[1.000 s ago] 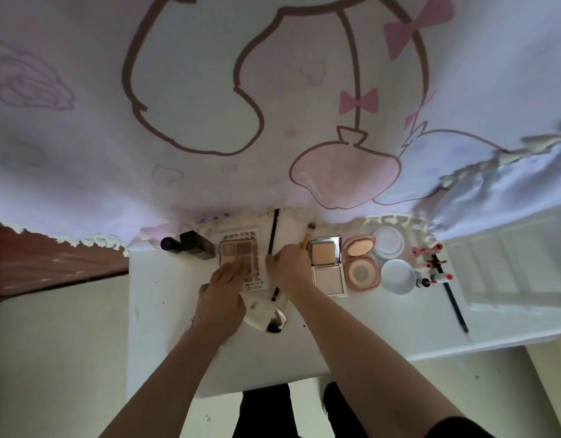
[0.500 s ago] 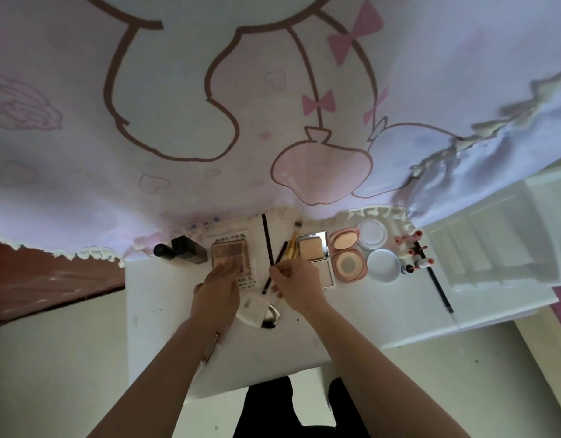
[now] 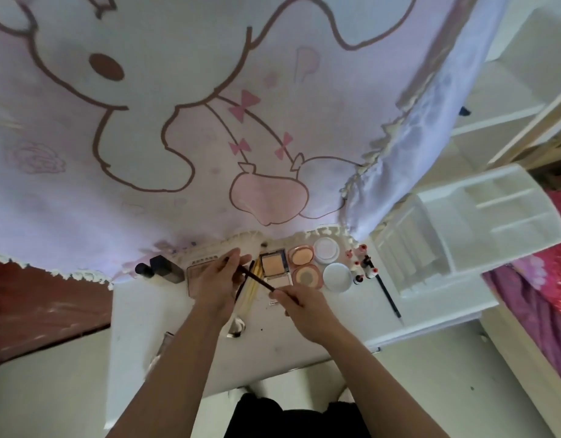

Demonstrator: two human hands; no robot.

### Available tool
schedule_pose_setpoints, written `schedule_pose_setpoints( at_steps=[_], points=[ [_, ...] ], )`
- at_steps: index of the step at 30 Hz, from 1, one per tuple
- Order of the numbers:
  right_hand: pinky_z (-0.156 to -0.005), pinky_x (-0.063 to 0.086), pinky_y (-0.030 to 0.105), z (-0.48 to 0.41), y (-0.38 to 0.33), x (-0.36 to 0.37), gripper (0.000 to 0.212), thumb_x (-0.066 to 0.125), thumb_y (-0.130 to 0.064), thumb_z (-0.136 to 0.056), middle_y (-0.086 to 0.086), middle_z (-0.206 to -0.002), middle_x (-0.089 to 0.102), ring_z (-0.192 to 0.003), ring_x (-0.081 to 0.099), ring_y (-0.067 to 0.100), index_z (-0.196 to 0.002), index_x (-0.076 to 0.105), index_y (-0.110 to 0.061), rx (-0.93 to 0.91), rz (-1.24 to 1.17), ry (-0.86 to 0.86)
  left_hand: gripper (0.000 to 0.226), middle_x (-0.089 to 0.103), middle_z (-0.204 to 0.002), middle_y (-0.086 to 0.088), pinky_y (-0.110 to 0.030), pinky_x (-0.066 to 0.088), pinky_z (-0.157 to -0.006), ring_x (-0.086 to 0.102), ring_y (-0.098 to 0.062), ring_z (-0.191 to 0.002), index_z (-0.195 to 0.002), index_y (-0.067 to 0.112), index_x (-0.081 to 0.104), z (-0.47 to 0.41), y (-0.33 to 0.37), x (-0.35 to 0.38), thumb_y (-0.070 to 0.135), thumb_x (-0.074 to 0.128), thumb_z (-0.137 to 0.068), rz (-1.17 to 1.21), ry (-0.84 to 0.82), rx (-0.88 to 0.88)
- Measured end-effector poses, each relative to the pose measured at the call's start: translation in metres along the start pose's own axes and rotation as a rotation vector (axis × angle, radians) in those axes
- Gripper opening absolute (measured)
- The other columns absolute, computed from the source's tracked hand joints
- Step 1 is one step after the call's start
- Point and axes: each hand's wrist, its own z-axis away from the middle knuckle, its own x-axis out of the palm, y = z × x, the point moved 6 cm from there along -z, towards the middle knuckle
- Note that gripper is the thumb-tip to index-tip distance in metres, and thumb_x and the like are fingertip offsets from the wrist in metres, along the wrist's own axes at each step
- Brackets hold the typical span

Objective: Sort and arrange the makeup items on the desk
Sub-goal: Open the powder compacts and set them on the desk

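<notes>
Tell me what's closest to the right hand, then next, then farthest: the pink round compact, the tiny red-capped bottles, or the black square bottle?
From the right hand, pinching a thin dark stick:
1. Pink round compact, just behind it.
2. Tiny red-capped bottles, off to its right.
3. Black square bottle, far left, beyond the left hand.

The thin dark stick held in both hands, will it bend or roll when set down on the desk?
Probably stiff: the dark stick spans straight between left hand and right hand without sagging. Likely light, since a mere pinch at each end holds it. Being slim and seemingly round, it may roll on the flat white desk.
</notes>
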Motion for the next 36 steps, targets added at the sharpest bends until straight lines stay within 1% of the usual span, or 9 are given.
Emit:
schedule_pose_setpoints(
  at_steps=[5, 8, 12, 20, 24, 27, 31, 34, 36],
  points=[
    [-0.069, 0.038, 0.027, 0.021, 0.0, -0.041, 0.03, 0.047, -0.03, -0.103, 0.004, -0.092, 0.054, -0.082, 0.054, 0.022, -0.101, 0.07, -0.011, -0.163, 0.334, 0.077, 0.012, 0.073, -0.075, -0.005, -0.02, 0.053, -0.058, 0.064, -0.016, -0.076, -0.103, 0.0, 0.064, 0.011, -0.003, 0.008, 0.006, 0.056, -0.097, 0.183, 0.121, -0.015],
    [-0.067, 0.036, 0.024, 0.038, 0.026, -0.079, 0.028, 0.047, -0.029, -0.103, 0.003, -0.091, 0.052, -0.077, 0.052, 0.019, -0.102, 0.07, -0.013, -0.114, 0.419, 0.159, 0.014, 0.07, -0.083, -0.002, -0.023, 0.052, -0.065, 0.059, -0.016, -0.087, -0.096, 0.007, 0.064, 0.001, 0.017, -0.019, 0.013, 0.053, -0.1, 0.225, 0.198, 0.039],
    [-0.06, 0.033, 0.02, 0.052, 0.045, -0.111, 0.029, 0.054, -0.028, -0.1, -0.005, -0.067, 0.046, -0.062, 0.043, 0.007, -0.073, 0.059, -0.02, -0.062, 0.281, 0.269, 0.014, 0.07, -0.093, -0.001, -0.023, 0.051, -0.073, 0.062, -0.009, -0.081, -0.1, 0.009, 0.063, 0.016, 0.03, -0.01, 0.019, 0.053, -0.1, 0.152, 0.125, 0.089],
    [-0.067, 0.035, 0.012, 0.071, 0.051, -0.119, 0.031, 0.056, -0.033, -0.099, -0.003, -0.072, 0.048, -0.073, 0.048, 0.008, -0.07, 0.059, -0.022, -0.04, 0.104, 0.224, 0.013, 0.062, -0.075, -0.001, -0.028, 0.047, -0.067, 0.055, -0.013, -0.068, -0.099, 0.008, 0.064, 0.051, -0.016, 0.042, 0.015, 0.07, -0.089, 0.058, 0.062, 0.02],
    [-0.067, 0.041, 0.013, 0.085, 0.072, -0.119, 0.015, 0.063, -0.031, -0.096, 0.002, -0.082, 0.063, -0.078, 0.059, 0.008, -0.09, 0.076, -0.026, 0.039, -0.043, 0.23, 0.014, 0.053, -0.066, -0.002, -0.024, 0.042, -0.051, 0.049, -0.01, -0.056, -0.097, 0.007, 0.063, 0.06, -0.045, 0.05, 0.013, 0.071, -0.087, 0.031, 0.031, -0.041],
    [-0.07, 0.041, 0.006, 0.093, 0.095, -0.118, 0.017, 0.066, -0.028, -0.094, 0.006, -0.089, 0.071, -0.081, 0.062, 0.012, -0.106, 0.078, -0.024, 0.131, -0.11, 0.238, 0.011, 0.059, -0.071, -0.009, -0.027, 0.047, -0.057, 0.055, -0.016, -0.062, -0.093, 0.004, 0.063, 0.068, -0.069, 0.054, 0.01, 0.07, -0.088, 0.001, 0.014, -0.1],
    [-0.069, 0.04, 0.002, 0.102, 0.137, -0.11, 0.026, 0.066, -0.029, -0.093, -0.01, -0.093, 0.071, -0.083, 0.06, -0.002, -0.116, 0.074, -0.02, 0.266, -0.118, 0.208, 0.011, 0.065, -0.082, -0.013, -0.029, 0.049, -0.064, 0.062, -0.018, -0.072, -0.094, 0.002, 0.062, 0.076, -0.106, 0.061, 0.006, 0.07, -0.088, -0.056, 0.011, -0.189],
    [-0.082, 0.044, 0.015, 0.108, 0.167, -0.104, 0.025, 0.066, -0.029, -0.093, -0.008, -0.095, 0.074, -0.089, 0.063, 0.004, -0.114, 0.075, -0.02, 0.339, -0.069, 0.176, 0.02, 0.069, -0.094, -0.009, -0.029, 0.043, -0.068, 0.061, -0.018, -0.082, -0.105, 0.007, 0.067, 0.077, -0.139, 0.069, 0.006, 0.072, -0.085, -0.146, 0.016, -0.229],
    [-0.079, 0.041, 0.019, 0.109, 0.183, -0.102, 0.02, 0.065, -0.029, -0.092, -0.014, -0.077, 0.067, -0.077, 0.059, 0.002, -0.106, 0.078, -0.021, 0.354, 0.005, 0.166, 0.024, 0.07, -0.097, -0.008, -0.029, 0.038, -0.066, 0.056, -0.018, -0.085, -0.108, 0.01, 0.069, 0.076, -0.16, 0.078, 0.006, 0.073, -0.084, -0.224, 0.009, -0.235]
  ],
)
